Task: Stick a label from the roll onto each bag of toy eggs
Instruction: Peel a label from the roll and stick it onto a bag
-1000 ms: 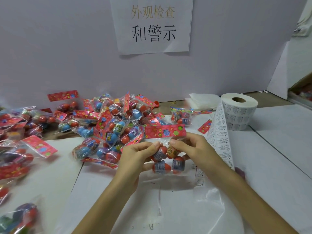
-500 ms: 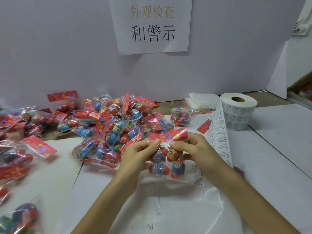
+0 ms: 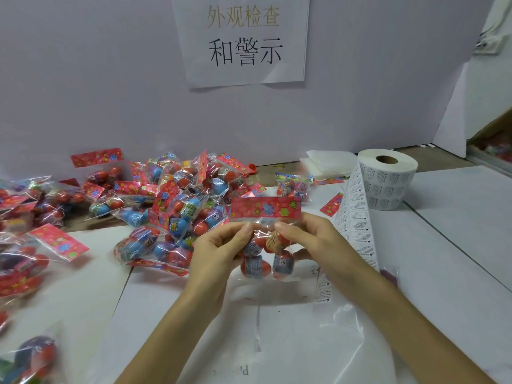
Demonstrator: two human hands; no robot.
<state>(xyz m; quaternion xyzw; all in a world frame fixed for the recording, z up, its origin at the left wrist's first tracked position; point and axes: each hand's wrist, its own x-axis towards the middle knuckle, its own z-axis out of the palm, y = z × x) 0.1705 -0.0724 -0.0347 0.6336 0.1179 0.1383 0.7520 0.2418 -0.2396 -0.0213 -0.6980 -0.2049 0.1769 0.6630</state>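
Both hands hold one bag of toy eggs [image 3: 277, 266] up off the table [image 3: 457, 231], left of the label roll [image 3: 388, 178] and closer to the camera. The left hand [image 3: 219, 250] pinches the clear plastic just under the red flowery header card [image 3: 266, 207]. The right hand [image 3: 313, 239] pinches right next to it, thumbs almost touching. A strip of labels [image 3: 357, 217] trails off the roll toward the camera, passing just beside the right hand. A big pile of bags [image 3: 177, 206] sits further left of the roll, and a paper sign [image 3: 243, 40] hangs on the wall up and left of it.

L forearm [image 3: 182, 322] & R forearm [image 3: 393, 322] both bare & slim.
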